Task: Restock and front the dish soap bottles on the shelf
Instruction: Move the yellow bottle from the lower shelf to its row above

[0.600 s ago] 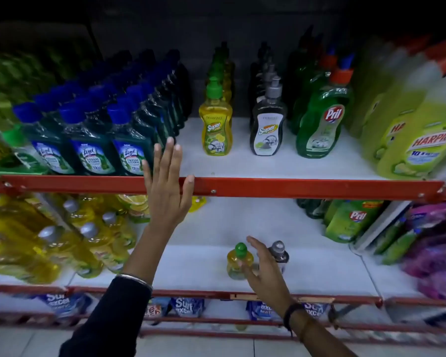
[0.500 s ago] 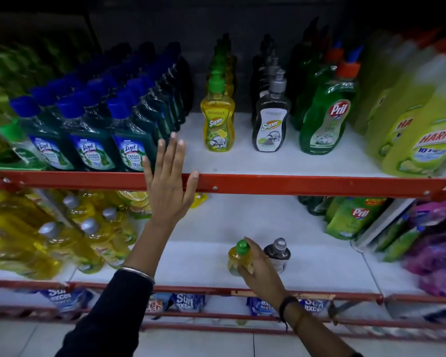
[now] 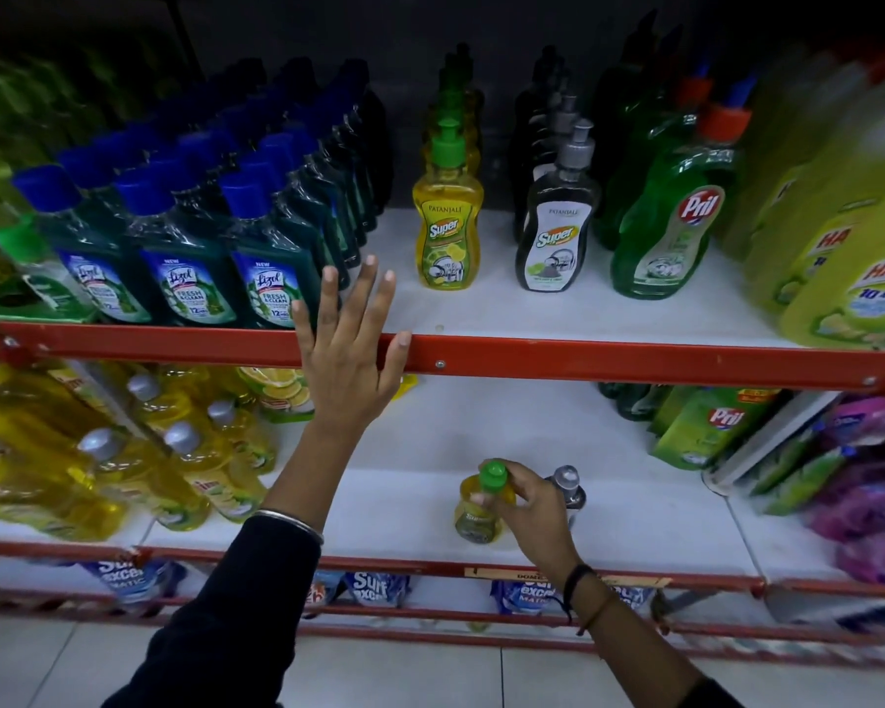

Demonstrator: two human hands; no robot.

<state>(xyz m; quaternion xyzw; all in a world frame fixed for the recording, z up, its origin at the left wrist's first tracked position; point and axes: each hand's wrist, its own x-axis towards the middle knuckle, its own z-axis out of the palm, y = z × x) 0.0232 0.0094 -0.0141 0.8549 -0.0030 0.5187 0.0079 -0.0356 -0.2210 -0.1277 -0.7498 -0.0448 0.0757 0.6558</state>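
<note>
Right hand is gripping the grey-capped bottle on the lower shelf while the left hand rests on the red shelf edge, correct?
Not quite. In the head view the right hand grips the yellow bottle with the green cap; the grey-capped bottle stands behind it. The left hand does rest on the red shelf edge.
</note>
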